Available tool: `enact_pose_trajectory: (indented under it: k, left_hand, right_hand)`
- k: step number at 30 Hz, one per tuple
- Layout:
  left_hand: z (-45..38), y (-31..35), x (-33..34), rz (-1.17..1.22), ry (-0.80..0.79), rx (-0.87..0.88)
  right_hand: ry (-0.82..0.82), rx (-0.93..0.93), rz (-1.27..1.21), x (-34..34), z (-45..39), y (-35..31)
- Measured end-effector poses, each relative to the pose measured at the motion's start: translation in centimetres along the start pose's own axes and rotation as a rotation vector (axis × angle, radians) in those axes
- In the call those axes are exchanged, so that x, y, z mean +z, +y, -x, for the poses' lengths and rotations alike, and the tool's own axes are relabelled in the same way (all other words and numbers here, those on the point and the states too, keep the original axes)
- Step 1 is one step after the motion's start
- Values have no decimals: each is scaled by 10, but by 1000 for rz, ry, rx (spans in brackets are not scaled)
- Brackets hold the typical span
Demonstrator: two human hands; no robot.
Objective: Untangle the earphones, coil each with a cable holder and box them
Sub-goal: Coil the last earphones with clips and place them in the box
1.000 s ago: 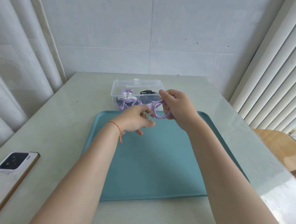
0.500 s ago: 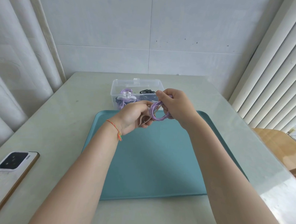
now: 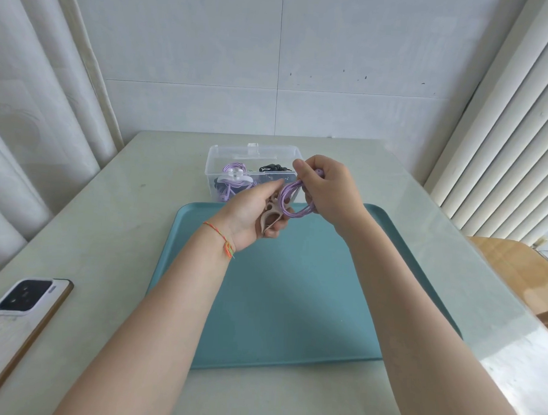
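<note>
My right hand (image 3: 329, 191) grips a coiled bundle of purple earphone cable (image 3: 293, 201) above the far edge of the teal tray (image 3: 293, 303). My left hand (image 3: 250, 215), palm turned up, holds a beige cable holder (image 3: 270, 214) that touches the coil's lower left side. Behind the hands stands a clear plastic box (image 3: 218, 160) without a lid; inside it lie a coiled purple earphone with a white holder (image 3: 234, 175) and a black earphone (image 3: 273, 168).
A phone (image 3: 23, 302) lies face down near the table's left front edge. Curtains hang on the left and vertical blinds on the right. A wooden seat (image 3: 517, 267) shows beyond the table's right edge.
My left hand has turned palm up and lifted the beige holder against the purple coil. The right hand with the coil has risen slightly.
</note>
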State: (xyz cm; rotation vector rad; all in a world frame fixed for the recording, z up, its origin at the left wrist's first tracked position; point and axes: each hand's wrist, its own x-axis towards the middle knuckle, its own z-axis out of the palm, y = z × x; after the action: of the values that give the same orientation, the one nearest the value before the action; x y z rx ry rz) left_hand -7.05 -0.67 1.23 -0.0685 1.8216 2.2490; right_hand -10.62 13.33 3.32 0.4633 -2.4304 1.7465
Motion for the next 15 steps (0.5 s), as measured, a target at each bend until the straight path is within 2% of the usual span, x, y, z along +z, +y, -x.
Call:
enact_pose_trajectory:
  k: [4,11,15]
  left_hand:
    - [2,1,3,44,-27,-3]
    - [7,5,7,-34,-64,19]
    - [5,4,6,-7,-66,10]
  right_hand:
    - [6,-22,5,-1,0,-2]
    - [16,-202,247,-2,4,-7]
    - [4,-240,318,-4,5,-9]
